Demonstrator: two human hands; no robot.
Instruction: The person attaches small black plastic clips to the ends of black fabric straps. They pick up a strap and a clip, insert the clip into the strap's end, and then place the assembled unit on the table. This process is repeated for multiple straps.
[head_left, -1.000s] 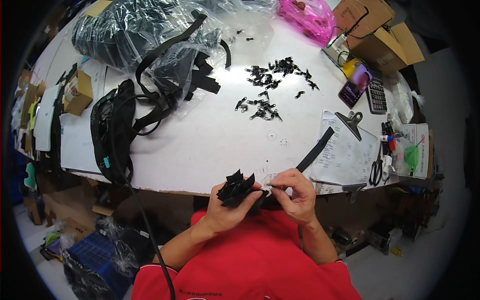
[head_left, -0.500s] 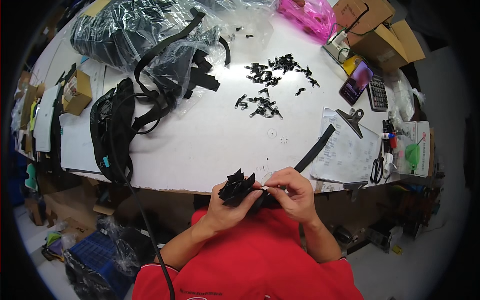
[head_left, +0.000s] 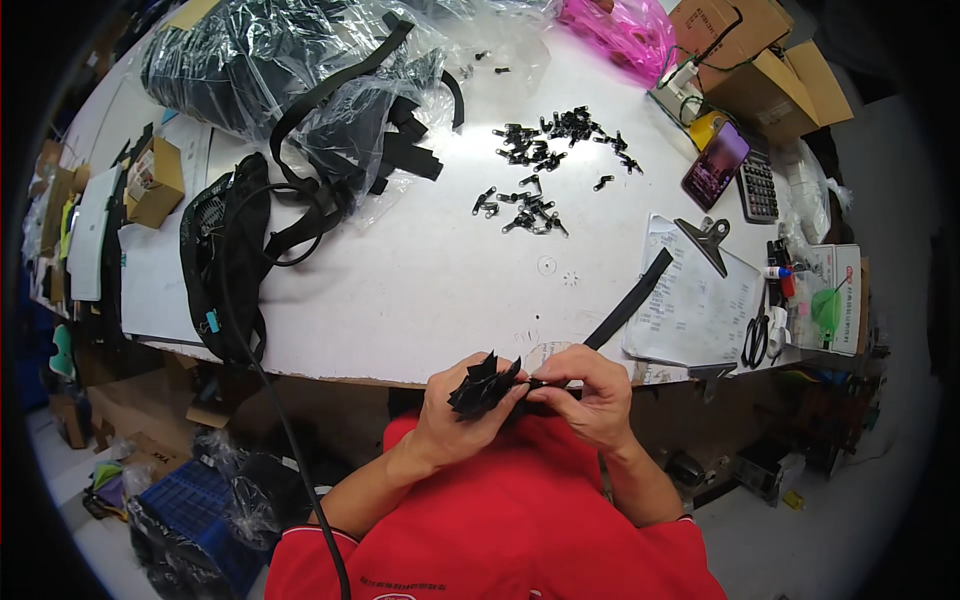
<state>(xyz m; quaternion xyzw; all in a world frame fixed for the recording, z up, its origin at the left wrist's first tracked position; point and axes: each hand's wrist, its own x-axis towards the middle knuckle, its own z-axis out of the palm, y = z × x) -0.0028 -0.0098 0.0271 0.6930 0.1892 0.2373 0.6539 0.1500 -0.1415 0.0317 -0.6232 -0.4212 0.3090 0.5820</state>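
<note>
My left hand [head_left: 440, 415] is closed around a bundle of black fabric strips [head_left: 484, 388], whose cut ends fan out above the fingers. Close beside it, my right hand [head_left: 598, 402] pinches a black strip at thumb and fingertip, right against the left fingertips. Something small and dark sits between the two hands, too small to make out. A long black strip [head_left: 632, 300], which looks like zipper tape, runs from behind the right hand up over the paper. Beyond the hands lie loose black zipper sliders [head_left: 530, 213], with a larger heap of sliders [head_left: 572, 124] farther back.
Far left are a clear plastic bag [head_left: 240, 80] and a black bag [head_left: 225, 260] with a cable. To the right lie a clipboard with paper [head_left: 690, 310], scissors [head_left: 755, 338], a phone [head_left: 716, 166] and a calculator [head_left: 757, 190]. Open cardboard boxes [head_left: 770, 95] stand behind.
The strip bundle and left fingers have shifted slightly right and tilted. The right fingers have dropped a little and flattened over the strip. The sliders on the table have stayed put.
</note>
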